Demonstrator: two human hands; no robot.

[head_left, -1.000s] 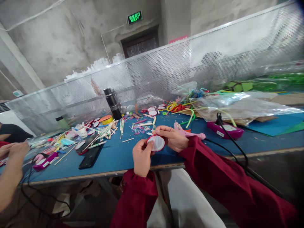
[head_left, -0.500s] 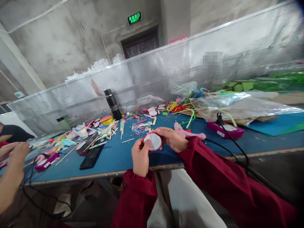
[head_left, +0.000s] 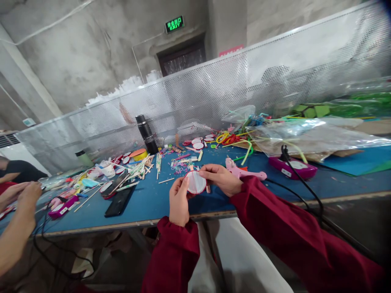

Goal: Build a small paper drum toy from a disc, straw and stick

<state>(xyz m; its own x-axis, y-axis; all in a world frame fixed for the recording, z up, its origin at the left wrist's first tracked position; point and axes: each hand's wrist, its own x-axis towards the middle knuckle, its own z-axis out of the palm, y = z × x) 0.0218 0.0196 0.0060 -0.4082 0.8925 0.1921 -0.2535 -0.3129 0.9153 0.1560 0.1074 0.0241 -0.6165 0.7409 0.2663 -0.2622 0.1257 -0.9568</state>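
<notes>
Hands pinch a red-rimmed white disc [head_left: 196, 182] at mid-frame: left hand [head_left: 179, 201], right hand [head_left: 221, 179]. Since a second ago it has shifted slightly left above the blue surface [head_left: 146, 203].

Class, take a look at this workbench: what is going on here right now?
A person in red sleeves holds a small white disc with a red rim between the left hand and right hand, above the blue table. A pink glue gun lies just beyond, with sticks and rubber bands scattered around. Another person's hands work at the far left.
</notes>
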